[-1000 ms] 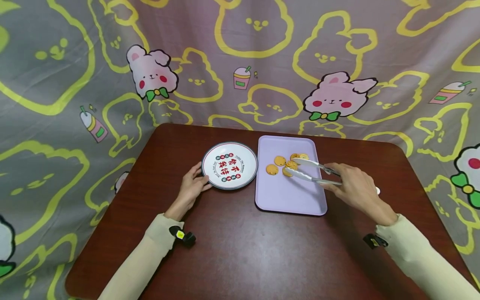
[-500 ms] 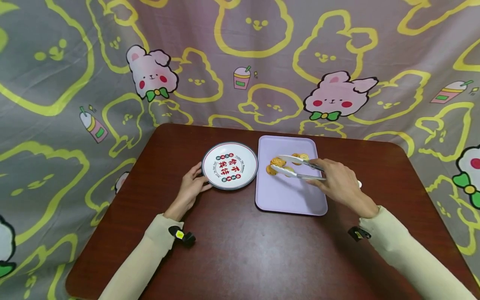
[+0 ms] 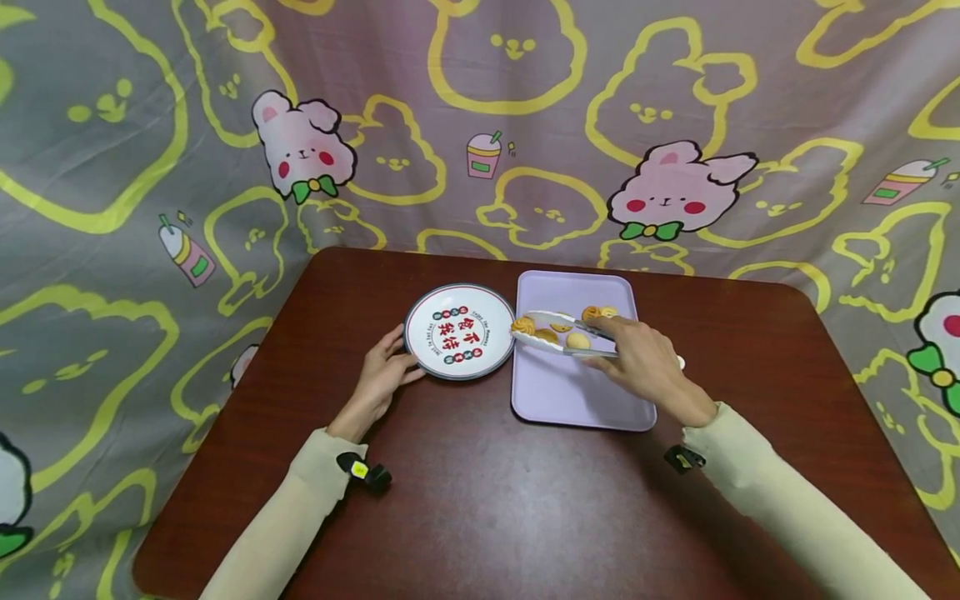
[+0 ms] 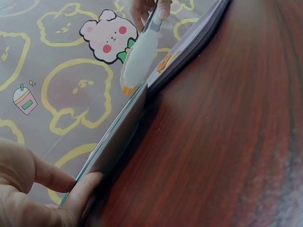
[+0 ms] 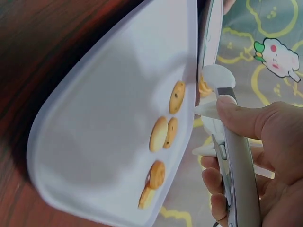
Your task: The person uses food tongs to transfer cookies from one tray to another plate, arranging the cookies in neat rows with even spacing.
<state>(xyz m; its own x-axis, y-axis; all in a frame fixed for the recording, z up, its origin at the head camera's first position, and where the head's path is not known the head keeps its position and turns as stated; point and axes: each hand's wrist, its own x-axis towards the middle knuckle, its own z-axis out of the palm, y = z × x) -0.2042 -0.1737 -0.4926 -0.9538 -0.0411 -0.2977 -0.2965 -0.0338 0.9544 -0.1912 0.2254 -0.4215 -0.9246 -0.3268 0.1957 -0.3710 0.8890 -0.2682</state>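
With thumb and fingers, my left hand (image 3: 382, 375) pinches the left rim of a round white plate (image 3: 497, 348) printed with red characters. The left wrist view shows the plate's edge between them. My right hand (image 3: 651, 362) grips metal tongs (image 3: 564, 347) with pale tips. Between those tips is a swirled golden cookie (image 3: 522, 326), above the gap where the plate's right rim meets the lilac tray (image 3: 573, 390). Several cookies lie on that tray, among them a pale round one (image 5: 158, 134) and a speckled one (image 5: 177, 97).
Plate and tray stand side by side on a dark brown wooden table (image 3: 465, 475). A cartoon-printed curtain (image 3: 420, 75) hangs behind and beside the table. Two more cookies (image 3: 592, 313) sit toward the tray's far right.
My right hand has carried the swirled cookie in the tongs leftward, from among the cookies on the tray to the plate's right rim. The left hand and plate have stayed put.
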